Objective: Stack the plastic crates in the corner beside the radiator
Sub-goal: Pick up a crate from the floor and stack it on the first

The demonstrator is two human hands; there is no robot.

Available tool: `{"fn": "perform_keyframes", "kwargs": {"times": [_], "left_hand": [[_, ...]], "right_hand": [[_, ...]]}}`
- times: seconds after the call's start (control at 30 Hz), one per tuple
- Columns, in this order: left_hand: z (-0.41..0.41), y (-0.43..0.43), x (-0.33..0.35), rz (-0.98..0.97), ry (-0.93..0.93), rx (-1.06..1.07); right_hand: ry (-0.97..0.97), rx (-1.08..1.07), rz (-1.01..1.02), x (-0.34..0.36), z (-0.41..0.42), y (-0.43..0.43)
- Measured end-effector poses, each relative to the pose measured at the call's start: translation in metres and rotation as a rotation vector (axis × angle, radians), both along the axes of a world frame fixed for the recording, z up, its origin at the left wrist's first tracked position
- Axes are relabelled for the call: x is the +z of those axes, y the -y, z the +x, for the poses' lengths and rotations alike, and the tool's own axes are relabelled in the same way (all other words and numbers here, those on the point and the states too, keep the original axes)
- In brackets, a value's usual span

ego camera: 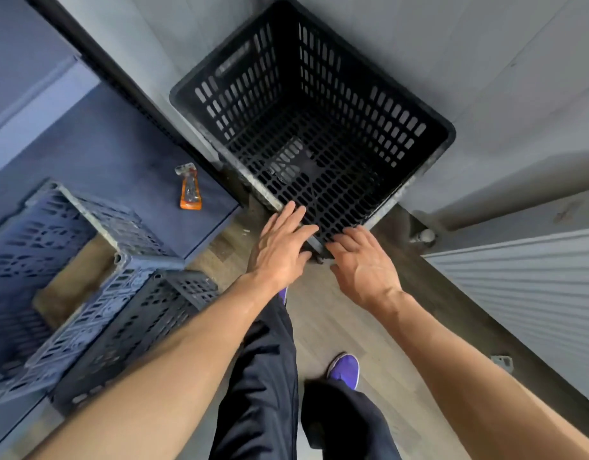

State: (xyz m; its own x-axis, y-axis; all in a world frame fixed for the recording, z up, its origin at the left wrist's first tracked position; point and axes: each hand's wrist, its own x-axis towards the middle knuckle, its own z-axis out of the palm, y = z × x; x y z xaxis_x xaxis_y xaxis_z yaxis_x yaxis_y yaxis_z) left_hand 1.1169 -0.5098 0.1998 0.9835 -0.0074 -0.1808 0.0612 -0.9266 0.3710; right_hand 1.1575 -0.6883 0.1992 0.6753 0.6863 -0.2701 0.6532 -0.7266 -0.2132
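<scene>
A black slotted plastic crate (323, 104) stands open-topped in the corner of two grey walls, beside the white radiator (525, 293). Through its perforated bottom more crate mesh shows underneath. My left hand (280, 247) lies flat with straight fingers on the crate's near corner rim. My right hand (363, 260) rests on the same corner, fingers stretched over the rim toward the inside. At the left two more crates (97, 283) lean tilted, a grey-blue one over a darker one.
An orange-handled tool (189, 190) lies on the dark blue mat (120, 154) left of the black crate. A radiator pipe valve (424, 235) sits close to the crate's right corner. Wooden floor and my purple shoes (344, 370) are below.
</scene>
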Motion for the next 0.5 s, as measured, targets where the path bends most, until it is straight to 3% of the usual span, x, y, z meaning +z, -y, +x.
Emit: {"fn": "perform_keyframes", "kwargs": {"times": [0.3, 0.5], "left_hand": [[-0.018, 0.007, 0.007, 0.010, -0.102, 0.013], [-0.023, 0.008, -0.016, 0.045, 0.077, -0.017]], "right_hand": [[0.015, -0.035, 0.029, 0.001, 0.003, 0.017], [0.055, -0.060, 0.012, -0.014, 0.001, 0.004]]}}
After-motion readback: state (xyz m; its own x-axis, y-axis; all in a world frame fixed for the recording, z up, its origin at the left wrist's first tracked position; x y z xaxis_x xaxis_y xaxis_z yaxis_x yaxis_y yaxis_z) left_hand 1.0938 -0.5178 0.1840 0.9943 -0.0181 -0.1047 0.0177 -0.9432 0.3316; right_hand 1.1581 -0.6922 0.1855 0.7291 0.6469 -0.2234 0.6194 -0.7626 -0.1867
